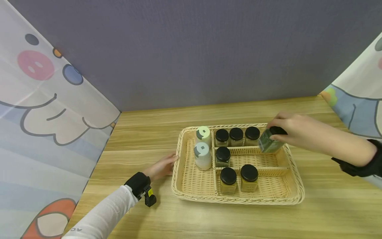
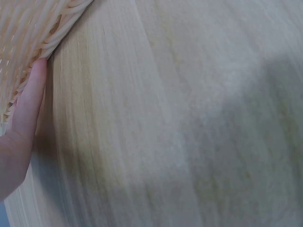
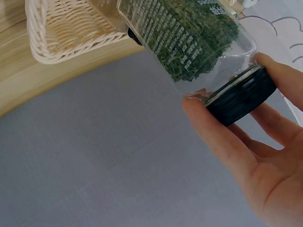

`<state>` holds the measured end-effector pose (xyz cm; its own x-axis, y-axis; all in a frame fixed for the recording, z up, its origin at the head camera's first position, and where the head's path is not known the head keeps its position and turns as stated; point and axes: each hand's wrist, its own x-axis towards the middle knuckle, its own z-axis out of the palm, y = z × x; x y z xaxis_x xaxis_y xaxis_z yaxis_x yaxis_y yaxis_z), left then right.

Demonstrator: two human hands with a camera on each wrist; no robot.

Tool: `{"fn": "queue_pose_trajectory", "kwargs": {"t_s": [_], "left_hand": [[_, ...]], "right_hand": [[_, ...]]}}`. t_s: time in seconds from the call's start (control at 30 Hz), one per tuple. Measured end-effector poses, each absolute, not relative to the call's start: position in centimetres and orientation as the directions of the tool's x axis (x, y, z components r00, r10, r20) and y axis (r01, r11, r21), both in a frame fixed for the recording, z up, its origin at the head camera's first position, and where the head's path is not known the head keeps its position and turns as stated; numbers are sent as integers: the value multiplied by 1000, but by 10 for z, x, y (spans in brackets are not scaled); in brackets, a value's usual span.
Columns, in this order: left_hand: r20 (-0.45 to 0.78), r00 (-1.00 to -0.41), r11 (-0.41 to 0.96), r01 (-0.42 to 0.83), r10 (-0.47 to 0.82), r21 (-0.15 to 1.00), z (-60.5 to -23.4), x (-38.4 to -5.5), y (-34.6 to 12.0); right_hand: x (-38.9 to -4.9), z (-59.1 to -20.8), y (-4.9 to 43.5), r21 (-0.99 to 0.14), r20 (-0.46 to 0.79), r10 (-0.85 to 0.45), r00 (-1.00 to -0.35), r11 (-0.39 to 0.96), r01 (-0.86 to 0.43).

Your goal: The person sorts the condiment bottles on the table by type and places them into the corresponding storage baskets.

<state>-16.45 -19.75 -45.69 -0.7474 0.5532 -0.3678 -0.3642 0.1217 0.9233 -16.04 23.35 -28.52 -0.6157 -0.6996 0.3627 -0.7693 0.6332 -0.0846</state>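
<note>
My right hand [image 1: 287, 129] grips a spice jar [image 3: 191, 40] of dried green herbs around its black lid. The jar is tilted over the right side of a wicker basket [image 1: 238, 200], above its dividers. Out at the basket's left rim, my left hand [image 1: 162, 167] touches the outer wall; in the left wrist view its straight thumb [image 2: 33, 92] lies along the weave. Three black-lidded jars [image 1: 236, 136] line the back compartment. One jar [image 1: 222, 157] is in the middle compartment, and two yellowish jars [image 1: 249, 178] are in the front one.
Two white-bodied canisters [image 1: 203, 156] stand in the basket's long left compartment. The basket sits on a wooden table [image 1: 143, 132], with a grey panel [image 1: 191, 53] behind. Cartoon-printed sheets [image 1: 44, 139] hang at both sides.
</note>
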Motion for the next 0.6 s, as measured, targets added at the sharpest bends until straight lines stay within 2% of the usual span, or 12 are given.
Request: {"fn": "queue_pose_trajectory", "kwargs": {"t_s": [0.23, 0.6], "left_hand": [[-367, -751, 121, -363, 549, 924, -458, -165, -197], [-369, -755, 119, -366, 542, 923, -457, -164, -196]], "right_hand": [[-158, -289, 227, -113, 305, -697, -650, 651, -751], [-154, -294, 214, -149, 268, -694, -668, 655, -741]]}}
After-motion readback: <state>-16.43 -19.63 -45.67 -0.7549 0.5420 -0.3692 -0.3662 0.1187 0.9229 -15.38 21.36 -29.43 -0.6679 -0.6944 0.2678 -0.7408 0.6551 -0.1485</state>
